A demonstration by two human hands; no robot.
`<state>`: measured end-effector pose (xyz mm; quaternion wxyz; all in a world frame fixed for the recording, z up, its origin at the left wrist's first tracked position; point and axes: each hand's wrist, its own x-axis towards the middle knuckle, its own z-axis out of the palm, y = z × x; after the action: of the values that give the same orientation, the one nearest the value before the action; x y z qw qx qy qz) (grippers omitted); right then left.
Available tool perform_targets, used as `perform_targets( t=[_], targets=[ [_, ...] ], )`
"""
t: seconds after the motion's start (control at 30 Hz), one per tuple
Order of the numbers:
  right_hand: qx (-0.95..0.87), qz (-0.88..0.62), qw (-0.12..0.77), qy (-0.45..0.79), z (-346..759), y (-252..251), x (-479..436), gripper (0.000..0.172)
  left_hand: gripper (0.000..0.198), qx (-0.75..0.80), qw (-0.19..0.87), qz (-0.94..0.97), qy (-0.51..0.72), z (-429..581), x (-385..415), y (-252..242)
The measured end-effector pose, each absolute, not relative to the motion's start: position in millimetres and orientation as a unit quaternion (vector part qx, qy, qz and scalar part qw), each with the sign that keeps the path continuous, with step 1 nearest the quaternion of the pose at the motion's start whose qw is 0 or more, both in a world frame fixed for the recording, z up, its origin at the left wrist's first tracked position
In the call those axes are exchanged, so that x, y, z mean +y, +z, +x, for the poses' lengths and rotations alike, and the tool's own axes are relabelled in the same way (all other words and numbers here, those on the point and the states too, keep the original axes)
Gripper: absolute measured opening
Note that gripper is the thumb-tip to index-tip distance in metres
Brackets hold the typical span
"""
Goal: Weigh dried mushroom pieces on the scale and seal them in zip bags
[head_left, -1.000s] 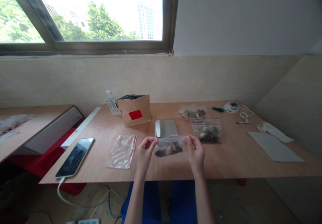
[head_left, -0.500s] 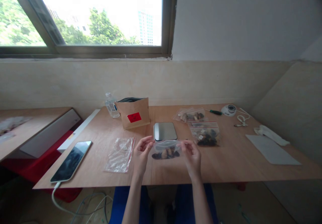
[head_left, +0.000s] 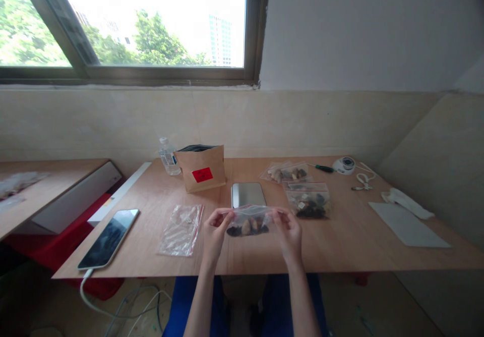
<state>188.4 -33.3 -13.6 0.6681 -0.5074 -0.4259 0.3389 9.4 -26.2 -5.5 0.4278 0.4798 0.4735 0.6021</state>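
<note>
Both hands pinch the top corners of a small clear zip bag (head_left: 248,222) of dark and pale pieces, the left hand (head_left: 215,231) at one end, the right hand (head_left: 289,230) at the other, holding it just above the wooden table (head_left: 340,246) near its front edge. Directly beyond the bag lies one flat metal scale (head_left: 247,194), close enough to hem the hands in; bare tabletop runs to their right as far as a white sheet (head_left: 408,224). Two more filled bags (head_left: 308,202) lie beyond the right hand, and one empty bag (head_left: 181,228) lies just left of the left hand. Farther left, one phone (head_left: 109,237) overhangs the table edge, its cable dropping out of view. One brown paper pouch (head_left: 201,167) partly hides one water bottle (head_left: 167,156). The bags' contents are too small to identify.
</note>
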Motion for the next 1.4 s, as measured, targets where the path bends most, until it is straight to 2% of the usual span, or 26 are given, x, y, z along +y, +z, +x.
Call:
perform_targets(
  t=[0.13, 0.63, 1.0, 1.4],
  targets=[
    [-0.434, -0.512, 0.647, 0.363, 190, -14, -33, 0.026, 0.022, 0.468, 0.426, 0.477, 0.610, 10, -26, -5],
    [-0.443, -0.517, 0.651, 0.335, 190, -14, -35, 0.023, 0.022, 0.481, 0.434, 0.481, 0.591, 3, -29, -3],
    [-0.410, -0.471, 0.655, 0.426, 184, -24, -29, 0.032, 0.018, 0.462, 0.430, 0.484, 0.607, 12, -28, -4],
    [-0.442, -0.510, 0.633, 0.378, 183, -18, -30, 0.025, 0.022, 0.476, 0.437, 0.478, 0.596, 8, -28, -5]
  ],
)
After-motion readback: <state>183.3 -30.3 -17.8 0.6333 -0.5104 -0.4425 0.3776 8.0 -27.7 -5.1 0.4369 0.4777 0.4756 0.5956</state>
